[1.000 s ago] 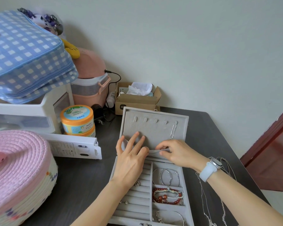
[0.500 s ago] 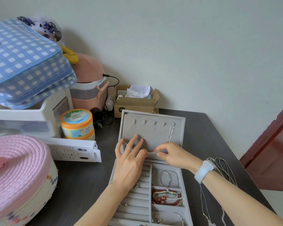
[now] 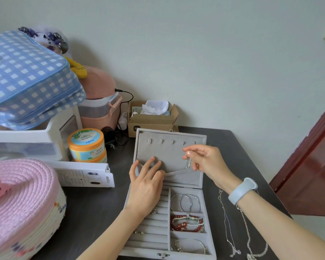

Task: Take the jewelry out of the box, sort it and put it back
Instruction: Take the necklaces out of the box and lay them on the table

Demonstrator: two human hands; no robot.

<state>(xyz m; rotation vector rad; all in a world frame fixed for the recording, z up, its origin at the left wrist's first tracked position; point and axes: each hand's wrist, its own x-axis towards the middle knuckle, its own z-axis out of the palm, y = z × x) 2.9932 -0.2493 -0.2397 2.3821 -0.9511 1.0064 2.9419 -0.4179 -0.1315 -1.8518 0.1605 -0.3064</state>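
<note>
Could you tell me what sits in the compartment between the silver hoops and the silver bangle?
In the head view, red bead bracelets lie between the hoops and bangle.

Left hand [image 3: 145, 182] flat, fingers spread; right hand [image 3: 204, 162] raised, fingers pinching.

the jewelry box [image 3: 201, 186] sat open on the worktop [image 3: 105, 203], its lid [image 3: 169, 136] raised at the far side. behind the box stood a cardboard carton [image 3: 152, 121]. left of the box lay a flat package [image 3: 83, 174], a round tin [image 3: 86, 145] behind that, a woven basket [image 3: 21, 203] further left. right of the box lay loose necklaces [image 3: 233, 231]. bangles [image 3: 188, 202] lay in the box's right compartments.
</note>
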